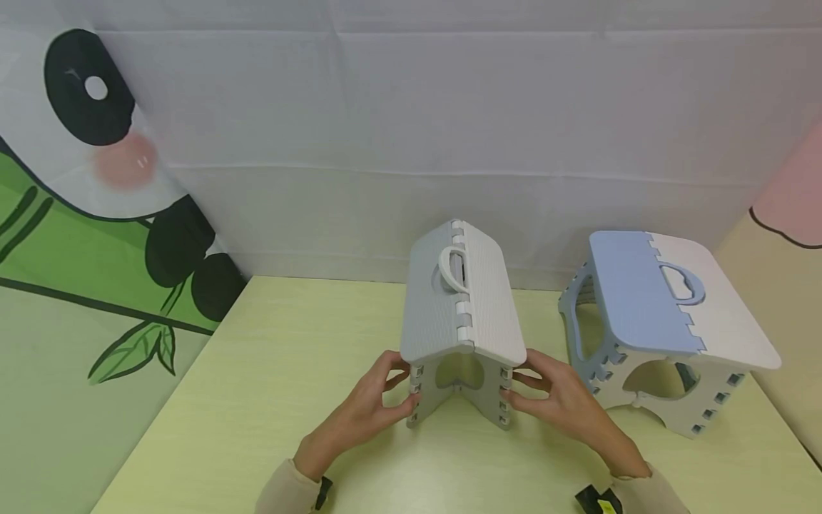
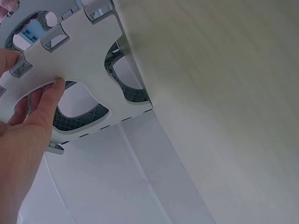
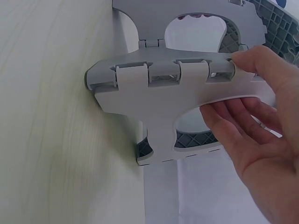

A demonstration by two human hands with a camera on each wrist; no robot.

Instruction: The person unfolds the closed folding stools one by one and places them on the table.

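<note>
A grey and white folding stool (image 1: 494, 303) stands partly folded on the table, its two seat halves peaked like a roof and its front panel bent inward at the middle hinge. My left hand (image 1: 375, 396) grips its left side, thumb by the front corner hinge. In the left wrist view the fingers (image 2: 49, 102) reach into the side panel's opening. On the opposite side my right hand (image 1: 559, 392) grips the other leg panel. The right wrist view has its thumb on the grey hinge edge (image 3: 163, 72) and its fingers curled through the cut-out. A carry handle (image 1: 452, 270) sits on the ridge.
To the right stands a blue and white folding stool (image 1: 619, 293), unfolded with a flat top, close beside my right forearm. Behind the pale yellow table (image 1: 289, 343) hangs a white cloth (image 1: 385, 128). A printed cartoon panel (image 1: 77, 235) covers the left side.
</note>
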